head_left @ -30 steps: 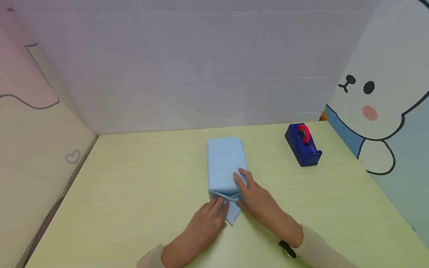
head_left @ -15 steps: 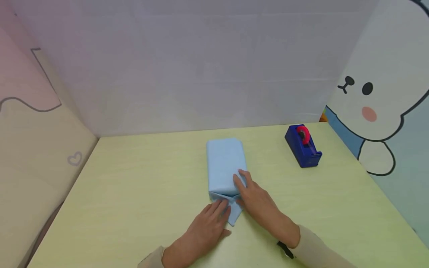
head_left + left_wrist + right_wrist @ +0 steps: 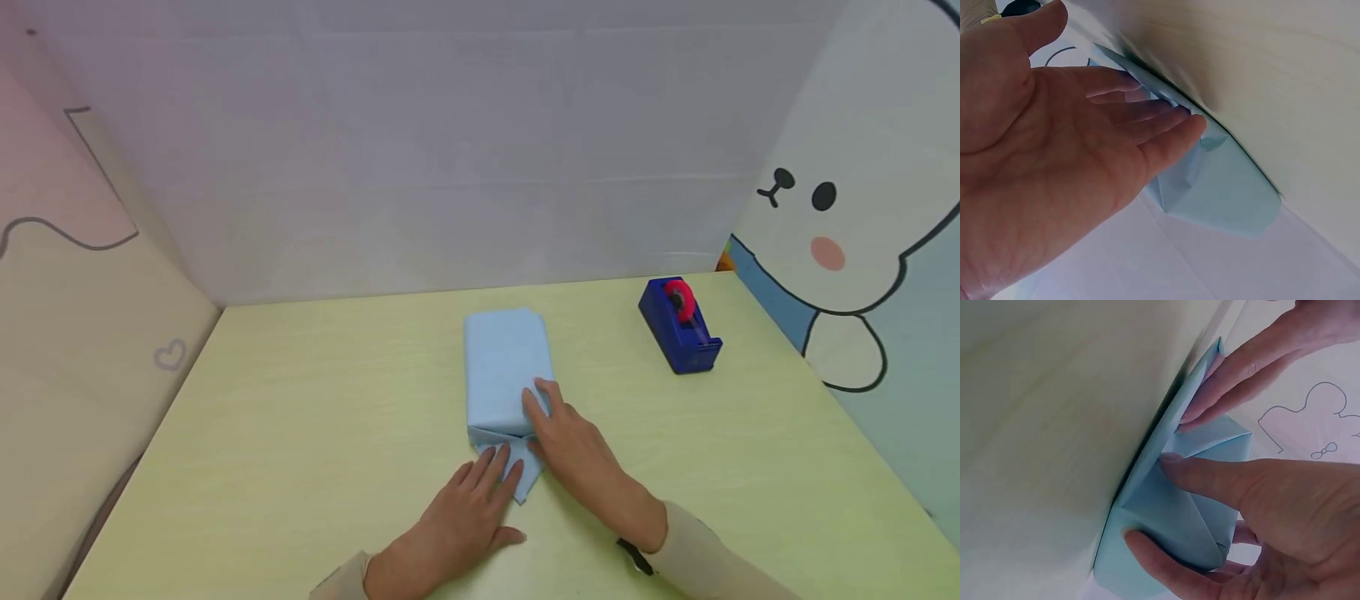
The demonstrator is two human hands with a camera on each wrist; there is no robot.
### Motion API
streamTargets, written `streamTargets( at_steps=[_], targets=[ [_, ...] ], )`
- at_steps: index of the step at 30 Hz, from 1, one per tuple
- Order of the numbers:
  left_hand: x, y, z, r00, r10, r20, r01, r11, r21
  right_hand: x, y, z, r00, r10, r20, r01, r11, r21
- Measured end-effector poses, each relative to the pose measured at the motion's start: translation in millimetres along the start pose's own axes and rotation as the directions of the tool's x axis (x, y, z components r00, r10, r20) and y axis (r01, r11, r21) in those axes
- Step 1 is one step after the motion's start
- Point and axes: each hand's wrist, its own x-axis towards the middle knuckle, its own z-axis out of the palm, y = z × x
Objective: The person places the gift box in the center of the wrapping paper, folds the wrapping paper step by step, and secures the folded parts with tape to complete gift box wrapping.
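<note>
A box-shaped package wrapped in light blue paper (image 3: 504,362) lies on the table, its near end folded into a pointed flap (image 3: 531,477). My left hand (image 3: 467,510) rests straight fingers on this flap, thumb spread away. In the left wrist view, the fingertips touch the inner side of the paper flap (image 3: 1222,134). My right hand (image 3: 583,454) holds the package's near right corner, with fingertips on the top and right side. The right wrist view shows its thumb (image 3: 1204,475) against the folded end (image 3: 1172,506). Whatever the paper covers is hidden.
A blue tape dispenser (image 3: 678,333) with a red-cored roll stands at the table's back right. A pale wall panel (image 3: 450,167) rises behind the pale yellow table (image 3: 330,392). Decorated panels stand along both sides.
My left hand has slid slightly right and flattened over the flap, its thumb spreading outward. The flap lies lower and more spread. My right hand stays nearly still on the package.
</note>
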Motion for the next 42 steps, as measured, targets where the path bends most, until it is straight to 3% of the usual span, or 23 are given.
streamTargets(
  at_steps=[3, 8, 15, 22, 32, 37, 42],
  targets=[
    [-0.8, 2.1, -0.1, 1.000, -0.005, -0.005, 0.005, 0.999, 0.038, 0.0, -0.5, 0.0, 1.000, 0.003, -0.007, -0.003, 1.000, -0.010],
    [-2.2, 3.4, 4.3, 0.996, -0.014, -0.087, 0.024, 0.993, 0.116, -0.2, -0.4, -0.6, 1.000, -0.002, -0.015, 0.002, 1.000, -0.009],
    [-1.6, 3.9, 9.1, 0.987, 0.017, -0.159, 0.004, 0.991, 0.136, 0.5, -1.5, 0.0, 1.000, 0.007, -0.006, -0.007, 1.000, -0.015],
    [1.0, 1.0, 6.0, 0.992, 0.005, -0.126, 0.012, 0.991, 0.136, 2.3, -2.8, 1.0, 1.000, 0.008, -0.022, -0.009, 0.999, -0.031],
    [1.3, -4.3, -3.9, 1.000, 0.014, -0.012, -0.014, 1.000, 0.000, 6.1, -3.0, 1.3, 1.000, 0.023, 0.006, -0.022, 0.997, -0.079],
    [1.4, -5.0, -2.7, 0.999, 0.028, -0.045, -0.028, 1.000, 0.015, 5.2, -2.9, 2.5, 0.998, 0.034, 0.047, -0.030, 0.997, -0.075],
    [2.7, -4.1, -2.2, 1.000, 0.019, 0.017, -0.018, 0.998, -0.063, 3.7, -2.1, 3.6, 0.999, 0.027, 0.042, -0.024, 0.997, -0.075]
  ],
)
